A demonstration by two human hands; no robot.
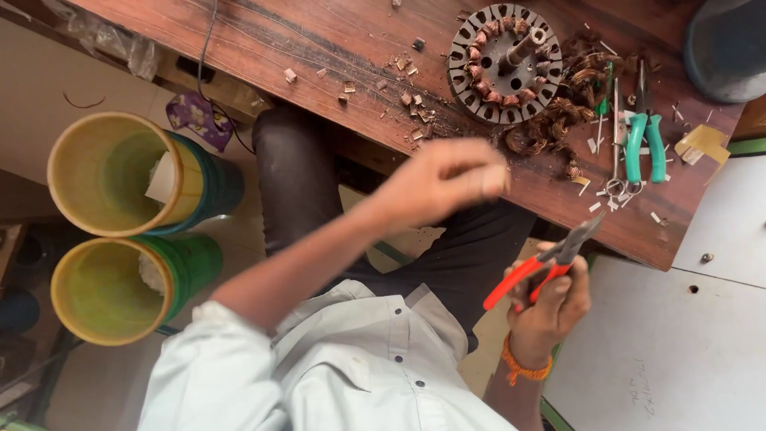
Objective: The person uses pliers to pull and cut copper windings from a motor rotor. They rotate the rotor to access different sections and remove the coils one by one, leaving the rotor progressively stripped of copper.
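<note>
The wooden table (335, 48) is cut off by the upper edge of the frame, and its grained, scratched top is littered with small chips. A dark round container (730, 44) in the upper right corner is seen only in part. At the left, two yellow cylindrical bins (104, 172) with green outsides are shown open; what is inside them is hard to make out.

A round metal stator (504, 64) with slotted teeth lies in the upper middle, and tangled copper wire (558, 120) is piled just beside it. Green-handled pliers (645, 136) are laid to the right of the wire.

The left hand (439, 179) is raised at the centre, below the stator, with fingers curled. It is blurred, so it cannot be told if something is pinched. In the lower right, the right hand (550, 307) is closed around the red-handled pliers (550, 267), whose tip is pointed up-right toward the table edge.
</note>
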